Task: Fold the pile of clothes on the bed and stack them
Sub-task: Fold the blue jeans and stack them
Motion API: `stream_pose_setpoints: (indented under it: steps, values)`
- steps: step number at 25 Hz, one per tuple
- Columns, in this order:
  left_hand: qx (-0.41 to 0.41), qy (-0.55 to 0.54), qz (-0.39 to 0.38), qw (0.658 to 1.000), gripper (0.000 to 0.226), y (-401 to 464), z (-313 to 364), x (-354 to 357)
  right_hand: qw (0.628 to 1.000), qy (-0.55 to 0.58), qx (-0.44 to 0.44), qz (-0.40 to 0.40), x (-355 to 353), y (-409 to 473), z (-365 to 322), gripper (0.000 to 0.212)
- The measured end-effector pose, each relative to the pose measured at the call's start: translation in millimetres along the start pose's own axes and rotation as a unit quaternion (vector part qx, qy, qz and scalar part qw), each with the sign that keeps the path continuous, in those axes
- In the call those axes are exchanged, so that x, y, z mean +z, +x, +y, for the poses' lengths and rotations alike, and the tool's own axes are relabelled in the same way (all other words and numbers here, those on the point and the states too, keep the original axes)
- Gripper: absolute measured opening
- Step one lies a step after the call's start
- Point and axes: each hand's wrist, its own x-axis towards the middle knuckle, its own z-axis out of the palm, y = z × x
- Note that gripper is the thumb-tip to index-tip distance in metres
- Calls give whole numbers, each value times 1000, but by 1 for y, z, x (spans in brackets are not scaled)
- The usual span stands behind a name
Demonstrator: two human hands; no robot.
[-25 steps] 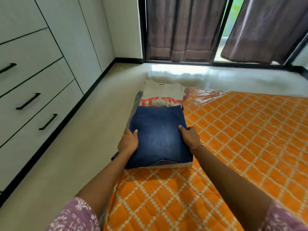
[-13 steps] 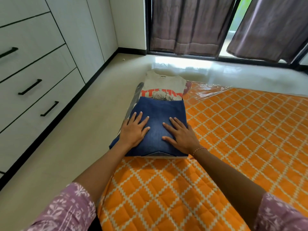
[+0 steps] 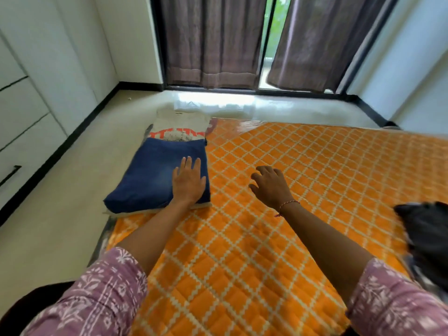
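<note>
The folded jeans (image 3: 157, 175) lie at the left edge of the orange mattress (image 3: 303, 190), left of the frame's centre, on top of a pale folded piece whose border shows under them. Nearest, two arms in purple patterned sleeves (image 3: 97, 292) reach up from the bottom of the frame. The left hand (image 3: 189, 180) lies flat on the right part of the jeans, fingers straight and together, holding nothing. The right hand (image 3: 270, 185) hovers over the bare mattress, fingers loosely bent, empty. Half a second ago both palms pressed on the jeans; now the right one has left them and moved to the right. A dark garment (image 3: 426, 238), blurred, lies at the right edge of the frame. Between it and the stack the mattress is open. Behind the jeans lies a folded grey T-shirt (image 3: 181, 127) with a red print, then the floor (image 3: 72, 178) and the curtains (image 3: 213, 40).
</note>
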Motion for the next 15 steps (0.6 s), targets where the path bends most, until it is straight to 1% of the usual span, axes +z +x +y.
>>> stream_pose_setpoints:
  steps: [4,8,10,12,14,15]
  values:
    - [90,-20,-7,996,58,-2,102,18,996,-6,89,16,-5,-59,84,37]
    - [169,-38,-41,984,60,-9,206,36,985,-38,168,20,-1,-123,168,36]
    - [211,-52,-63,974,58,-17,258,50,977,-52,209,8,8,-160,208,36]
    - [250,-64,-84,962,56,-26,305,66,967,-70,244,-25,24,-198,245,36]
    - [281,-89,-109,949,55,-39,349,83,949,-78,300,-51,39,-237,284,37]
    - [290,-100,-123,944,54,-45,368,91,938,-75,335,-50,42,-255,301,39]
